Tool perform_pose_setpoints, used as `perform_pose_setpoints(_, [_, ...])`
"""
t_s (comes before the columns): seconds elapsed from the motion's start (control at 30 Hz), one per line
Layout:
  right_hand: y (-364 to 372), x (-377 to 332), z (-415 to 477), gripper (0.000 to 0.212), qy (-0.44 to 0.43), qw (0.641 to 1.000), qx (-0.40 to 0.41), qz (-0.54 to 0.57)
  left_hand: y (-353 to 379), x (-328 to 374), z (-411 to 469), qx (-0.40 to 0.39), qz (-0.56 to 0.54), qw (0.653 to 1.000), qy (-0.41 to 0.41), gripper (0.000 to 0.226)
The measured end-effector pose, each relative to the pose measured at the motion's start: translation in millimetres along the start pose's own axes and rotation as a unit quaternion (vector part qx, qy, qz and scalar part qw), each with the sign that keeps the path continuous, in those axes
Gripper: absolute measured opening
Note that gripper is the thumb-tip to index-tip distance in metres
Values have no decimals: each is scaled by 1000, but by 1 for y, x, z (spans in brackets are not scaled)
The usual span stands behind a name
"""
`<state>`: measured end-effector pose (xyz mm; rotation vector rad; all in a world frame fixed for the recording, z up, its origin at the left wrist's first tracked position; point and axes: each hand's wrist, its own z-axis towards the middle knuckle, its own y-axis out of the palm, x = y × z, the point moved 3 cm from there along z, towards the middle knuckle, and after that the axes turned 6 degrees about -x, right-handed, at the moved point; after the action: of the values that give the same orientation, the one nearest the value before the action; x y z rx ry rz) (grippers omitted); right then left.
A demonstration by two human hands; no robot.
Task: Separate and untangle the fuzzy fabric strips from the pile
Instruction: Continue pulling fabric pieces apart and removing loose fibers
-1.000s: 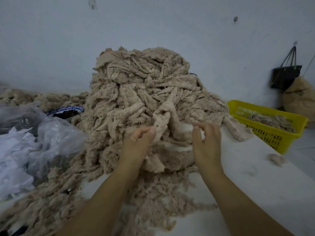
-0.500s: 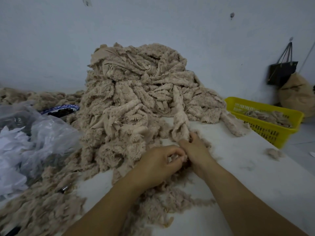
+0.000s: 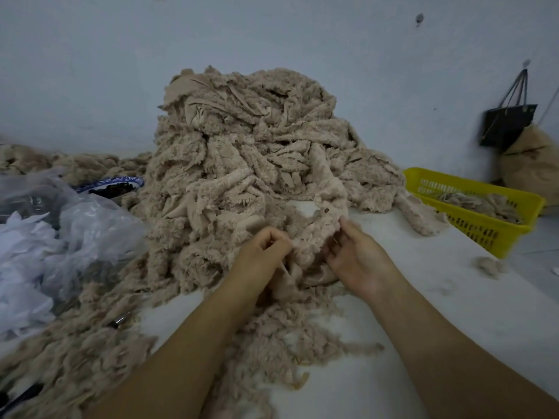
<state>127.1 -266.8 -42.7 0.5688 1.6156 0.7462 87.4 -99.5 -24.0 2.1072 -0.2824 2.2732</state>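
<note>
A tall pile of beige fuzzy fabric strips (image 3: pixel 248 140) stands on the white table (image 3: pixel 453 313) against the wall. One fuzzy strip (image 3: pixel 329 204) runs from the pile's front down to my hands. My left hand (image 3: pixel 263 257) grips the strip's lower part with curled fingers. My right hand (image 3: pixel 355 255) pinches the same strip from the right, thumb on top. Between the two hands the strip bunches up. Loose strips and fluff (image 3: pixel 281 343) lie on the table under my forearms.
A yellow plastic basket (image 3: pixel 478 213) with a few strips sits at the right table edge. Crumpled clear plastic bags (image 3: pixel 60 237) and white scraps lie at the left, a blue-rimmed bowl (image 3: pixel 112 184) behind them. A black bag (image 3: pixel 508 122) hangs on the wall.
Both hands pulled a strip from the pile toward me, met low on the table, and now have spread slightly apart again with the strip held between them.
</note>
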Motion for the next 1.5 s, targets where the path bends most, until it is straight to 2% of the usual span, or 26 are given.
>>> perform_pose_setpoints(0.07, [1,2,0,13,-12,999,10,-32,0,0,1,-4,-54,999,3,22])
perform_pose_setpoints(0.13, [-1,2,0,9,-52,987,45,-144,0,2,0,-7,-58,998,15,15])
perform_pose_setpoints(0.2, [1,2,-2,20,-97,950,65,-289,0,-1,1,-4,-43,999,17,21])
perform_pose_setpoints(0.27, [7,2,-7,31,-126,906,48,-402,0,-2,1,-4,-24,999,23,25])
perform_pose_setpoints(0.4, [18,15,-13,32,-113,838,-45,-532,1,-1,1,-2,9,999,51,16])
perform_pose_setpoints(0.5, [19,16,-10,37,-135,774,-34,-617,1,-3,2,5,20,998,51,12])
perform_pose_setpoints(0.57, [18,12,-10,29,-147,748,-11,-647,0,-5,4,11,20,999,47,12])
perform_pose_setpoints(0.63, [14,6,-10,25,-138,748,25,-648,-2,-7,5,18,8,999,43,15])
perform_pose_setpoints(0.73, [9,-2,-12,23,-137,795,56,-588,-5,-10,8,40,-42,998,12,26])
perform_pose_setpoints(0.77, [11,-4,-15,24,-157,809,48,-564,-6,-11,8,40,-59,997,5,28])
perform_pose_setpoints(0.83, [22,-4,-22,28,-202,813,0,-547,-5,-9,8,34,-84,996,2,25])
perform_pose_setpoints(0.93, [31,12,-22,21,-203,774,-77,-594,-4,-7,5,33,-83,996,16,14])
perform_pose_setpoints(1.0, [29,21,-17,16,-180,713,-89,-671,-3,-6,4,23,-45,998,32,13])
perform_pose_setpoints(1.03, [27,22,-15,14,-173,694,-84,-694,-3,-6,4,20,-18,999,41,13])
perform_pose_setpoints(1.07, [25,20,-14,12,-172,692,-71,-697,-2,-6,4,18,7,999,51,13])
perform_pose_setpoints(1.13, [22,15,-14,14,-172,730,-31,-661,-1,-7,6,19,37,997,64,13])
perform_pose_setpoints(1.23, [15,11,-13,32,-120,840,17,-529,-6,-9,8,42,21,998,37,22])
perform_pose_setpoints(1.33, [10,13,-13,49,-41,913,23,-406,-12,-13,10,79,-13,997,0,27])
perform_pose_setpoints(1.4, [11,14,-12,53,-16,936,33,-349,-12,-15,12,87,-60,994,-20,25])
perform_pose_setpoints(1.5, [14,15,-11,43,-40,923,27,-381,-7,-13,13,85,-179,978,-61,16])
